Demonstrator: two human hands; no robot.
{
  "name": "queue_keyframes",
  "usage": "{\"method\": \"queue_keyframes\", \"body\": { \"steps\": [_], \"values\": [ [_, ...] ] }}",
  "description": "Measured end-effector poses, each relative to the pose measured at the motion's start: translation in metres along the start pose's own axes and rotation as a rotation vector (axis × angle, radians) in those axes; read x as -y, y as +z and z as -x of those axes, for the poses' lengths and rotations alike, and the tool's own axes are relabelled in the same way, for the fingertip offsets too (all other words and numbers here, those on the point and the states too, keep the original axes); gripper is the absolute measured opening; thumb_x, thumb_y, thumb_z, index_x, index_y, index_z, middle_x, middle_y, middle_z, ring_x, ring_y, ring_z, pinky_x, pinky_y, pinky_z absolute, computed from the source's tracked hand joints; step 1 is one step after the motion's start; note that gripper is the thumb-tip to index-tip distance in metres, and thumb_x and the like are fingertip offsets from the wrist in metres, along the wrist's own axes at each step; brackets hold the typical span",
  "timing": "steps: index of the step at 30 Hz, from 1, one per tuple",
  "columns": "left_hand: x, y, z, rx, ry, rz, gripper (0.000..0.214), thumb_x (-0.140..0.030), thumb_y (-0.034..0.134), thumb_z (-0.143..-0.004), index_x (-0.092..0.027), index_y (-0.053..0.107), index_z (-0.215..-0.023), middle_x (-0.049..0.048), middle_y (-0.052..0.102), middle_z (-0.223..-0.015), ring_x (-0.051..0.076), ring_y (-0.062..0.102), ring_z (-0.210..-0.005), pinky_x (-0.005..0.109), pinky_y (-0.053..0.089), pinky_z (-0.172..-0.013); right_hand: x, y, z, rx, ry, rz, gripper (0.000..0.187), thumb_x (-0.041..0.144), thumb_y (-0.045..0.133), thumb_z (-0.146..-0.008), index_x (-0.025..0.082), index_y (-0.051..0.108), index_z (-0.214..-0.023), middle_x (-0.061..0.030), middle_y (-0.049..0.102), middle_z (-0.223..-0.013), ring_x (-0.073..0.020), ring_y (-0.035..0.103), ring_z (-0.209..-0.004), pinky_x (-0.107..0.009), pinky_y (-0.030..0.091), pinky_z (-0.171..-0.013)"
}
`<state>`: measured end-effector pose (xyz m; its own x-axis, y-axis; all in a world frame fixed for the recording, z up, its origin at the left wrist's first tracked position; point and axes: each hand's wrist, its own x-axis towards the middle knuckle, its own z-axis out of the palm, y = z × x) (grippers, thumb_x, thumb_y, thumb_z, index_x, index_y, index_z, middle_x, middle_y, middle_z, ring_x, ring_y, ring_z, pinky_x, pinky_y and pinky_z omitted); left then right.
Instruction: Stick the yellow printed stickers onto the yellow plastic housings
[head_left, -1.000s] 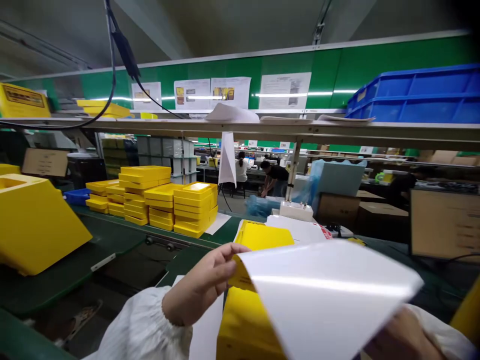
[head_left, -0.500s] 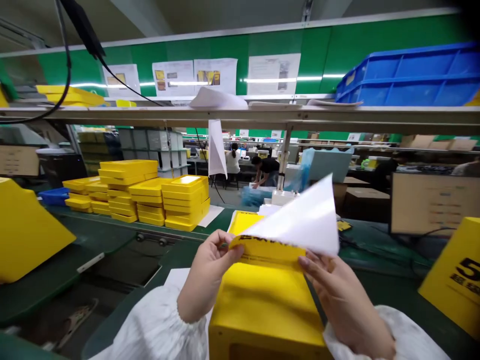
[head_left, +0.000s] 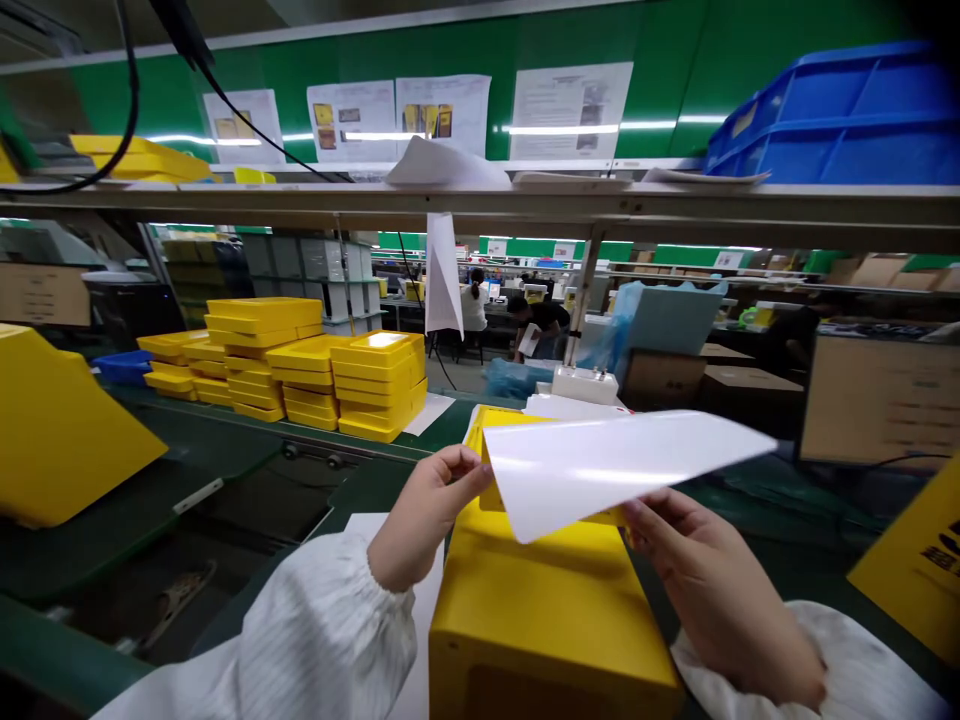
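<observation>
Between my hands is a yellow sticker sheet with a glossy white backing side (head_left: 600, 465), curled over so that its white face covers most of the yellow. My left hand (head_left: 429, 515) is closed in a pinch on the sheet's left edge. At the lower right, my right hand (head_left: 694, 570) pinches its other end, where a thin strip of yellow shows. Directly below stands a yellow metal-looking box (head_left: 551, 610), its top facing me. Whether the sheet touches the box is hidden.
Stacked yellow trays (head_left: 379, 385) line the bench's back left. Large yellow panels stand at the left (head_left: 67, 430) and right (head_left: 915, 560). A blue crate (head_left: 840, 120) rests on the overhead shelf (head_left: 465, 205). Beyond, a person (head_left: 540, 320) bends over.
The sheet's white part has flopped down toward me and to the right, covering the printed yellow strip. Both hands keep their pinch. The view has tilted slightly downward.
</observation>
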<state>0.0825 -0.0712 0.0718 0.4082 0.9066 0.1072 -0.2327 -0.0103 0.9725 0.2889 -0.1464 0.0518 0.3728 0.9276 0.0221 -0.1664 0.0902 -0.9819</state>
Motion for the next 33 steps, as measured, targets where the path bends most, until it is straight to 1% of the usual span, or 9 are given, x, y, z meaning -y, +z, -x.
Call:
{"method": "queue_keyframes", "body": {
  "steps": [3, 5, 7, 12, 16, 19, 23, 28, 33],
  "values": [
    [0.001, -0.004, -0.009, -0.032, 0.021, -0.114, 0.032, -0.04, 0.075, -0.058, -0.018, 0.056, -0.07, 0.0005, 0.058, -0.069, 0.017, 0.053, -0.072, 0.029, 0.038, -0.068, 0.002, 0.0, 0.0, -0.023, -0.003, -0.054, 0.035, 0.039, 0.08, -0.057, 0.019, 0.063, -0.081, 0.0019, 0.058, -0.071, -0.01, 0.046, -0.065, -0.017, 0.039, -0.057],
    [0.004, -0.006, -0.014, -0.06, 0.027, -0.172, 0.035, -0.042, 0.075, -0.058, -0.017, 0.053, -0.072, -0.0013, 0.055, -0.066, 0.015, 0.051, -0.067, 0.027, 0.036, -0.063, 0.002, 0.0, 0.0, -0.033, -0.018, -0.027, 0.035, 0.04, 0.08, -0.056, 0.019, 0.062, -0.078, 0.0019, 0.057, -0.068, -0.0104, 0.046, -0.064, -0.017, 0.038, -0.056],
    [0.008, -0.007, -0.019, -0.069, 0.029, -0.188, 0.036, -0.043, 0.073, -0.061, -0.017, 0.051, -0.072, -0.0022, 0.051, -0.065, 0.013, 0.048, -0.066, 0.026, 0.035, -0.063, 0.001, 0.0, 0.0, -0.03, -0.019, 0.031, 0.035, 0.044, 0.078, -0.058, 0.018, 0.059, -0.071, 0.002, 0.054, -0.064, -0.0109, 0.044, -0.063, -0.019, 0.037, -0.055],
    [0.013, -0.01, -0.026, -0.002, -0.031, -0.189, 0.034, -0.043, 0.067, -0.067, -0.015, 0.049, -0.065, -0.0017, 0.049, -0.067, 0.012, 0.043, -0.067, 0.026, 0.031, -0.066, -0.002, -0.002, -0.005, -0.022, 0.027, 0.096, 0.039, 0.051, 0.073, -0.061, 0.018, 0.053, -0.065, 0.004, 0.045, -0.054, -0.0098, 0.037, -0.054, -0.02, 0.031, -0.05],
    [0.016, -0.013, -0.033, 0.017, -0.076, -0.173, 0.034, -0.041, 0.068, -0.067, -0.017, 0.045, -0.059, -0.0028, 0.046, -0.066, 0.012, 0.042, -0.068, 0.026, 0.029, -0.067, -0.007, -0.003, -0.014, -0.015, 0.079, 0.12, 0.037, 0.048, 0.073, -0.062, 0.017, 0.054, -0.063, 0.0044, 0.042, -0.056, -0.0088, 0.033, -0.054, -0.019, 0.028, -0.049],
    [0.023, -0.015, -0.04, 0.002, -0.11, -0.126, 0.034, -0.036, 0.07, -0.064, -0.017, 0.043, -0.056, -0.0038, 0.044, -0.065, 0.012, 0.042, -0.066, 0.027, 0.03, -0.067, -0.013, -0.004, -0.02, 0.008, 0.147, 0.078, 0.037, 0.044, 0.075, -0.059, 0.018, 0.049, -0.058, 0.0039, 0.044, -0.06, -0.0095, 0.037, -0.057, -0.019, 0.032, -0.051],
    [0.036, -0.017, -0.045, -0.001, -0.124, -0.082, 0.034, -0.029, 0.072, -0.059, -0.017, 0.041, -0.051, -0.0033, 0.041, -0.067, 0.012, 0.043, -0.068, 0.027, 0.032, -0.068, -0.024, -0.009, -0.028, 0.026, 0.217, 0.067, 0.041, 0.042, 0.076, -0.055, 0.018, 0.044, -0.055, 0.0009, 0.046, -0.071, -0.0143, 0.046, -0.066, -0.023, 0.039, -0.055],
    [0.048, -0.021, -0.047, -0.015, -0.136, -0.061, 0.031, -0.026, 0.073, -0.059, -0.016, 0.045, -0.051, -0.0009, 0.04, -0.08, 0.012, 0.044, -0.074, 0.028, 0.035, -0.07, -0.032, -0.015, -0.033, 0.025, 0.258, 0.061, 0.039, 0.04, 0.076, -0.057, 0.017, 0.045, -0.053, -0.0006, 0.044, -0.079, -0.0153, 0.048, -0.07, -0.023, 0.042, -0.054],
    [0.052, -0.025, -0.047, -0.016, -0.17, -0.025, 0.031, -0.025, 0.074, -0.057, -0.015, 0.046, -0.05, 0.0004, 0.038, -0.088, 0.015, 0.045, -0.084, 0.03, 0.035, -0.076, -0.035, -0.014, -0.036, -0.019, 0.287, 0.009, 0.038, 0.037, 0.08, -0.049, 0.017, 0.048, -0.051, -0.0013, 0.044, -0.084, -0.0174, 0.05, -0.074, -0.025, 0.048, -0.058]
  ]
}}
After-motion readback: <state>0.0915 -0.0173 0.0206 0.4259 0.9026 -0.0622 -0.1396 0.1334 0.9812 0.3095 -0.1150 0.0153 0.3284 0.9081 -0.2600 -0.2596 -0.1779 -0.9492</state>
